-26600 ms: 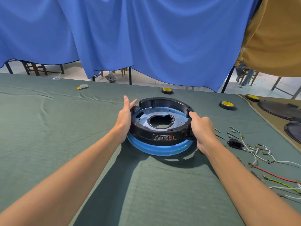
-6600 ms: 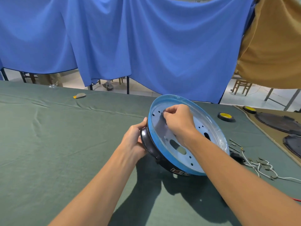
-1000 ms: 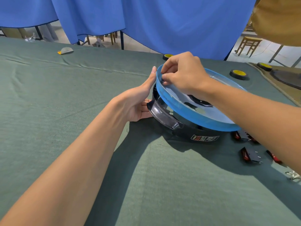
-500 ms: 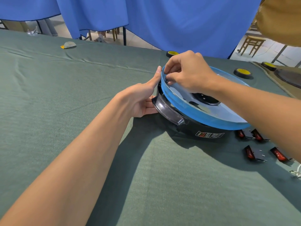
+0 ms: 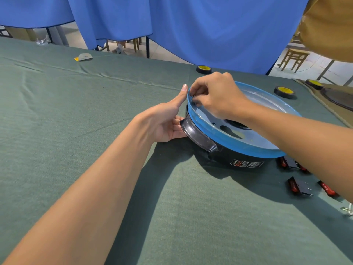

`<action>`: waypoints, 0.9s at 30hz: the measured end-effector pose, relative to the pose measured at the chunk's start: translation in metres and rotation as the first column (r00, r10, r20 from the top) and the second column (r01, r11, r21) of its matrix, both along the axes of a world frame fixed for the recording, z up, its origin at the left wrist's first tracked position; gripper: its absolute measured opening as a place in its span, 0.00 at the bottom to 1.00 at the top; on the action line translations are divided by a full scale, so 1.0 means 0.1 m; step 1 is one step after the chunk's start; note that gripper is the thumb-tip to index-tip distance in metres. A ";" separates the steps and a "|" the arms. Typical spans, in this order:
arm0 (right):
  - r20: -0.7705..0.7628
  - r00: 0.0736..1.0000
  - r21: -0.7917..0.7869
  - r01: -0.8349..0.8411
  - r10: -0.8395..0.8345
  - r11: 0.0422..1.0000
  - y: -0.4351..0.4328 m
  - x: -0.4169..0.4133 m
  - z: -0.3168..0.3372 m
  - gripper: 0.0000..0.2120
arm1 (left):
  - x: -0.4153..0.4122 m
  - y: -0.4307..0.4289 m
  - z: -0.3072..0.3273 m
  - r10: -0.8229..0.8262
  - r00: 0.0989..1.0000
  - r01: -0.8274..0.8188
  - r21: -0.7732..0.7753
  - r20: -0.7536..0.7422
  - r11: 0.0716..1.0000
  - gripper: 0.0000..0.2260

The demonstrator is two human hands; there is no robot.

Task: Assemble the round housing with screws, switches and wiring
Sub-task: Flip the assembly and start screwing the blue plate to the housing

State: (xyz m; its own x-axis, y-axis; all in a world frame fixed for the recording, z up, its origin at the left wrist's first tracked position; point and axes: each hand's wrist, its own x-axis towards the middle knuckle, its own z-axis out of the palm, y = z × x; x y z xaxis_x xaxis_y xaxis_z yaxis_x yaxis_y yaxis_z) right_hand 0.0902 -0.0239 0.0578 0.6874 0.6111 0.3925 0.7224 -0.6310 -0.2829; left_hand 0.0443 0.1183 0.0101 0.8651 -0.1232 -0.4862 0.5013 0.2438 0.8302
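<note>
The round housing (image 5: 225, 155), black with a white label, lies on the green cloth with its blue-rimmed metal plate (image 5: 254, 148) facing up. My left hand (image 5: 166, 121) steadies its left side, thumb up against the blue rim and fingers at the dark handle (image 5: 194, 132). My right hand (image 5: 215, 96) is over the plate's left edge, its fingertips pinched on a small dark screw (image 5: 193, 96) at a hole near the rim. Red rocker switches (image 5: 299, 186) lie on the cloth to the right, partly hidden by my right forearm.
Black-and-yellow tape rolls (image 5: 203, 69) (image 5: 284, 91) sit beyond the housing. A small grey and yellow object (image 5: 83, 56) lies far left. A wire end (image 5: 346, 210) shows at the right edge. Dark round parts (image 5: 338, 96) lie on a brown mat at far right. Blue curtains hang behind the table.
The view has shifted so that the housing sits further right and lower. My right hand stays pinched at the plate's left rim; my left hand keeps bracing the housing.
</note>
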 end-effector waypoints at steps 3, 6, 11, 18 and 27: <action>-0.032 0.999 -0.028 -0.004 0.003 1.000 0.02 -0.01 0.03 0.06 | -0.02 0.00 0.01 0.015 1.000 -0.015 -0.017 0.001 1.000 0.35; -0.014 1.000 -0.088 -0.017 0.015 0.996 -0.01 -0.02 0.03 0.07 | -0.03 0.00 0.02 0.014 1.000 -0.014 -0.009 0.008 1.000 0.35; -0.011 1.000 -0.123 0.018 -0.020 0.992 -0.07 0.00 0.04 0.10 | -0.05 -0.02 0.04 0.024 0.999 -0.025 0.014 0.028 1.000 0.33; -0.115 0.985 -0.020 0.126 -0.127 0.992 -0.12 0.05 0.03 0.04 | -0.07 -0.04 0.04 0.071 0.997 -0.071 0.003 0.034 0.997 0.28; -0.458 0.888 0.332 0.222 -0.049 0.917 -0.08 -0.01 0.02 0.06 | -0.08 -0.02 0.03 0.050 0.998 -0.048 -0.044 0.035 0.998 0.20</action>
